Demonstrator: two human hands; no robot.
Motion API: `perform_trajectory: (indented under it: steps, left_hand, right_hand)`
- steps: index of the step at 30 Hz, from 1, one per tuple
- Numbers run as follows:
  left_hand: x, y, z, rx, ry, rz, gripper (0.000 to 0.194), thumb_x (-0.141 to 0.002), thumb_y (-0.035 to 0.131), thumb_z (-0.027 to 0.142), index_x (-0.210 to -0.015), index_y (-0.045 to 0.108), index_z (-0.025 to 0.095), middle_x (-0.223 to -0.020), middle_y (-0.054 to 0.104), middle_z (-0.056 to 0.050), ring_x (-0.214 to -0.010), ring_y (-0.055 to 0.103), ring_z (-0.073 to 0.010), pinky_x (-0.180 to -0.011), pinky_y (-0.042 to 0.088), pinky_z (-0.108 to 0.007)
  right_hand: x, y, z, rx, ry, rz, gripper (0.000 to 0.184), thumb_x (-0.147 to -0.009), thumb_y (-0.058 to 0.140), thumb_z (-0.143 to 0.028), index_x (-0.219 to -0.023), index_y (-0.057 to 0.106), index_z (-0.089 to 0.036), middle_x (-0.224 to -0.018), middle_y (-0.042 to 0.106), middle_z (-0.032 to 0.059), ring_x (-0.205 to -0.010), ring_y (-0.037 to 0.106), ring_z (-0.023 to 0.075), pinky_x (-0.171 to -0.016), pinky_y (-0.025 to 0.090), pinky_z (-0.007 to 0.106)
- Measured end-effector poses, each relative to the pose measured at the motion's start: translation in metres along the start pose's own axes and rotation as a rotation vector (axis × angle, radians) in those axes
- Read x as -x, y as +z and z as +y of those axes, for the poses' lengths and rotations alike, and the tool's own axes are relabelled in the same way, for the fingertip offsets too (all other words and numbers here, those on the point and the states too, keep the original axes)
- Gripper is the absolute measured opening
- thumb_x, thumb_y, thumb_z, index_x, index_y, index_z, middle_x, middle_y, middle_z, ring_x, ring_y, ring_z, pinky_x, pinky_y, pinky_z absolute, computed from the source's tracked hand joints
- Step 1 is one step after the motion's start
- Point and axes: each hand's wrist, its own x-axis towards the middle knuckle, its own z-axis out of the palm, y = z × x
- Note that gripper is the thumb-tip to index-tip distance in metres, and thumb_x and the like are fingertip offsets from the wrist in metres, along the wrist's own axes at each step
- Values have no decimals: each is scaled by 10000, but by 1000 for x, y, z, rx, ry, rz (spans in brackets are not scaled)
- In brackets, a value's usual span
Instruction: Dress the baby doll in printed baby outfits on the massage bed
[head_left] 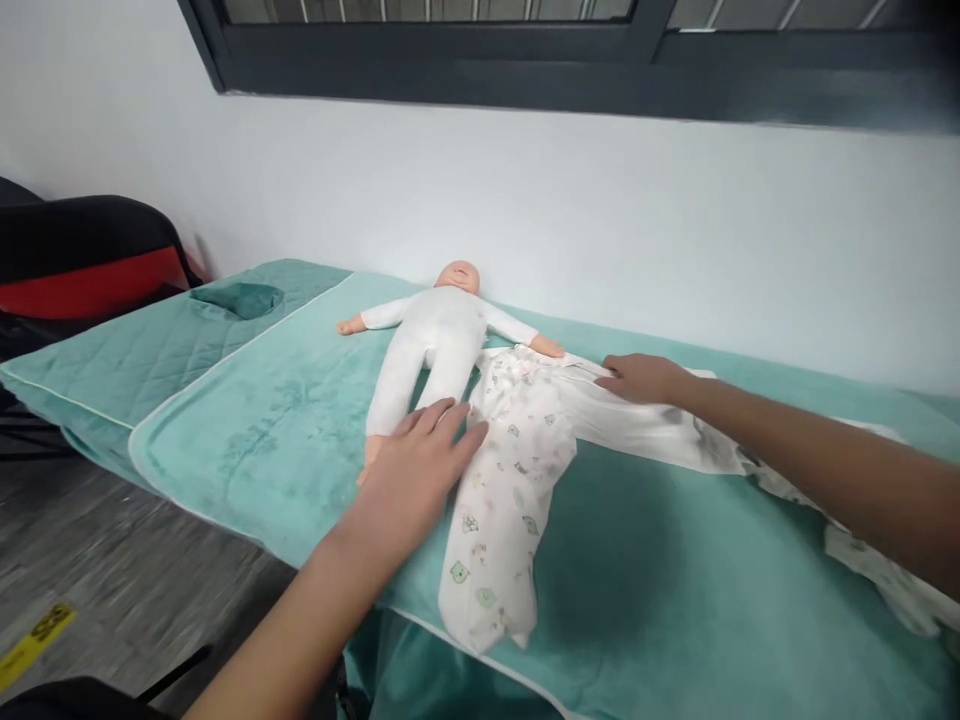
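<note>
A baby doll (442,325) with a white cloth body lies on its back on the teal bed cover, arms spread and head toward the wall. Beside it, a white baby garment with small printed animals (517,470) is laid out flat, its lower end near the bed's front edge. My left hand (427,450) rests over the doll's lower leg and the garment's left edge, fingers extended. On the garment's white upper part, which stretches to the right, lies my right hand (641,380). Its thumb and fingers are partly hidden, and they appear closed on the fabric.
More printed baby clothing (877,560) lies at the right, partly behind my right forearm. A quilted teal bed end with a face hole (240,300) is at the left, near a black and red chair (90,260). A white wall (675,240) borders the bed's far side.
</note>
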Motion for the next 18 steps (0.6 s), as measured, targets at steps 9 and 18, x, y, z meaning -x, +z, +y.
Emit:
perform_trajectory:
  steps: [9,18]
  left_hand:
    - [-45,22,80,74,11,140,756,-788,604,67,-1484,388,269,-1626,272,-135,-1502,233,-362,-1176,251,-599]
    - [-28,-34,171,1138,-400,425,172,-882,509,183,-1029,599,176,-1045,704,-50,-968,650,-187,-872,508,-305]
  right_hand:
    - [188,-22,-106,-286,-619,175,280,-1030,351,-388,-1019,564,-207,-1035,674,62,-905,619,199,-766,427,311]
    - [298,-2,-69,-602,-201,437,430,-857,678,-398,-1222,505,-251,-1253,590,91,-1117,595,262,-889,508,386]
